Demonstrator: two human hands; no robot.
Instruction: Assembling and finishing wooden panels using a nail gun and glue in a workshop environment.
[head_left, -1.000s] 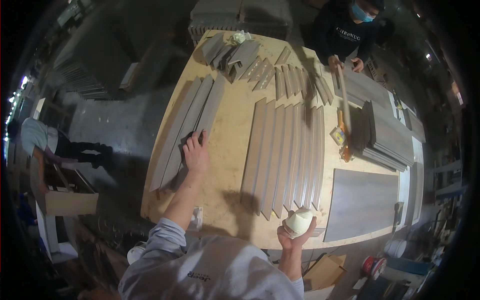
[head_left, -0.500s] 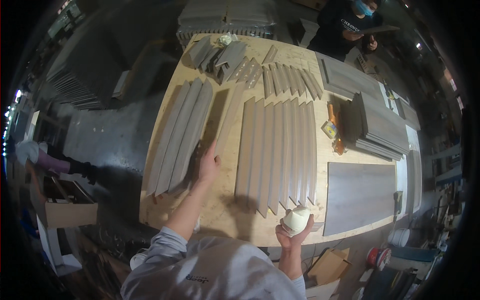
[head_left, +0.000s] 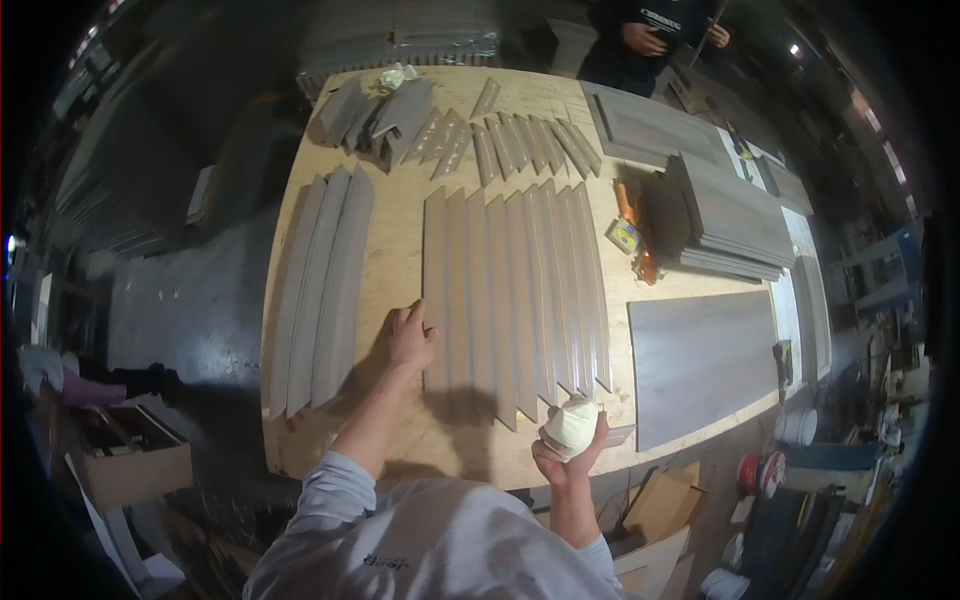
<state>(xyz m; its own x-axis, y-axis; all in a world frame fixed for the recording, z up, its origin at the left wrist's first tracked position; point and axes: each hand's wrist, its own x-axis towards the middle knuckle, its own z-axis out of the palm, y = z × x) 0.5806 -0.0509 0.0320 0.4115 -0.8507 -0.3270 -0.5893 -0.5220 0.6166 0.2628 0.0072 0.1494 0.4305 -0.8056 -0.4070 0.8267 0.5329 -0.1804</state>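
Observation:
Grey-edged wooden strips with pointed, slanted ends lie side by side in a row (head_left: 510, 290) across the middle of the table. My left hand (head_left: 410, 338) is at the left side of this row, its fingers curled against the edge of the leftmost strip (head_left: 436, 260) and the thumb over it. In my right hand (head_left: 572, 462), near the table's front edge, is a soft white pouch (head_left: 574, 428) with a cone-like top, the fingers wrapped round it. A short strip (head_left: 618, 437) lies just right of that hand.
Three long grey mouldings (head_left: 322, 290) lie at left. Shorter pieces (head_left: 530, 145) stand behind the row. A stack of grey panels (head_left: 725, 220), a flat panel (head_left: 705, 350) and an orange-handled tool (head_left: 625, 203) are at right. A co-worker (head_left: 640, 50) stands beyond the table.
My left hand has brought a strip down and right, against the row's left side. My right hand still holds the white pouch. The whole view has shifted; the co-worker's hands have moved apart.

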